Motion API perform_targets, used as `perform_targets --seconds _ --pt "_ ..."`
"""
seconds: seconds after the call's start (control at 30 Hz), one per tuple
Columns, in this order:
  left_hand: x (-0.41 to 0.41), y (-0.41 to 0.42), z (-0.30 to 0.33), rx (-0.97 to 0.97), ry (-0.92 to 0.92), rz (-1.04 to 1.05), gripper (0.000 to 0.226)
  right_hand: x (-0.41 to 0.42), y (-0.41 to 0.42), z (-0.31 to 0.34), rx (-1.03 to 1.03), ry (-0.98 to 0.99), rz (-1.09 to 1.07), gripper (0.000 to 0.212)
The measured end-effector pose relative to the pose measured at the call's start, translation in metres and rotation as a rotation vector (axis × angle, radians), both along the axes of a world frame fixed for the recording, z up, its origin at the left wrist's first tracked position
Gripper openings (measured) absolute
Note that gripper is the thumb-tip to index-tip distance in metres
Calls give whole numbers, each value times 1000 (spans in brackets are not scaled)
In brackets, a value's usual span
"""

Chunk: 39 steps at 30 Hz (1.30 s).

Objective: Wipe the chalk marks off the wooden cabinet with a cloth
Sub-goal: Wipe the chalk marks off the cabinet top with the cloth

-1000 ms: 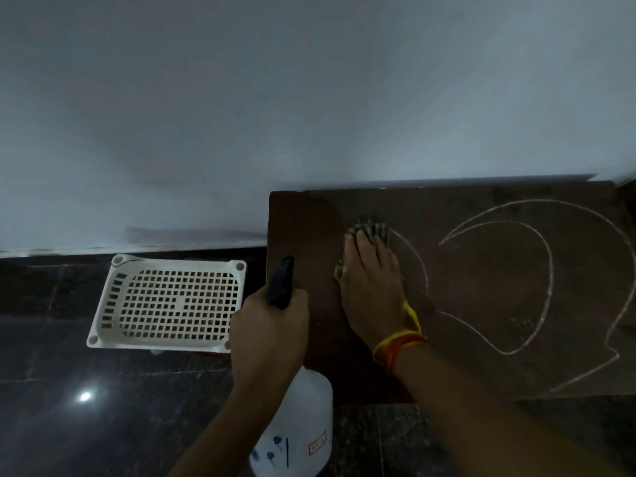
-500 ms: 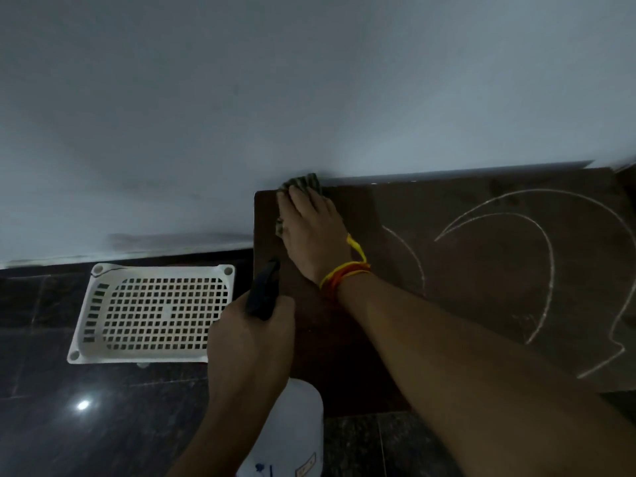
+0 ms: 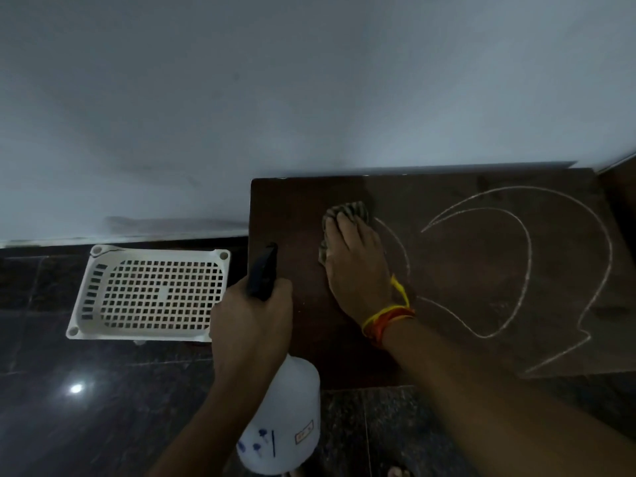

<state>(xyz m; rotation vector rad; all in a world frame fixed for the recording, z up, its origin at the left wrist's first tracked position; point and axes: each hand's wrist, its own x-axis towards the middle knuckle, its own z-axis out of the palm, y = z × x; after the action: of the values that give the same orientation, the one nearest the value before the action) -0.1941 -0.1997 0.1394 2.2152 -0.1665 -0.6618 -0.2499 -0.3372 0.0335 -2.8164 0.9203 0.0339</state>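
So the right hand (image 3: 356,259) presses flat on the cloth (image 3: 346,215) at the cabinet (image 3: 292,215) top's left part, beside the chalk marks (image 3: 526,256). Left hand (image 3: 253,321) grips the spray bottle (image 3: 280,418). Risk: a damp cloth probably smears chalk instead of lifting it.

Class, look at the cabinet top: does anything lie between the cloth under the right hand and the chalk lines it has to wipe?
Nothing visible does. The right hand presses the cloth on the cabinet, right beside the nearest chalk line; only bare wood lies between. The spray bottle in the left hand stays off to the left.
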Motion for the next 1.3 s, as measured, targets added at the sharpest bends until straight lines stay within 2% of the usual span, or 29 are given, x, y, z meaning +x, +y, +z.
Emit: perform_targets --seconds 0.1,0.3,0.37,0.53,0.63,0.83,0.97,1.2,1.3 --pt "-3 5 1 -7 -19 11 24 -12 26 0 26 -46 -24 54" --pt "-14 13 8 5 -65 68 24 -66 107 -17 45 -155 124 51" --pt "-22 11 13 13 -64 38 24 -88 106 -19 17 -205 111 49" --pt "-45 13 19 -15 -32 35 23 -131 85 -13 -68 -189 -24 45" --pt "-52 18 21 -31 -19 38 21 -131 101 -9 -53 -183 -95 47" --pt "-52 25 23 -54 -44 46 22 -90 78 -4 -11 -130 91 51" --pt "-45 33 13 -42 -49 52 26 -44 54 -2 -25 -102 -19 52" --pt "-38 59 3 2 15 66 25 -82 120 -12 -8 -128 29 50" --pt "-28 62 3 -4 8 67 22 -59 110 -4 -48 -153 8 50"
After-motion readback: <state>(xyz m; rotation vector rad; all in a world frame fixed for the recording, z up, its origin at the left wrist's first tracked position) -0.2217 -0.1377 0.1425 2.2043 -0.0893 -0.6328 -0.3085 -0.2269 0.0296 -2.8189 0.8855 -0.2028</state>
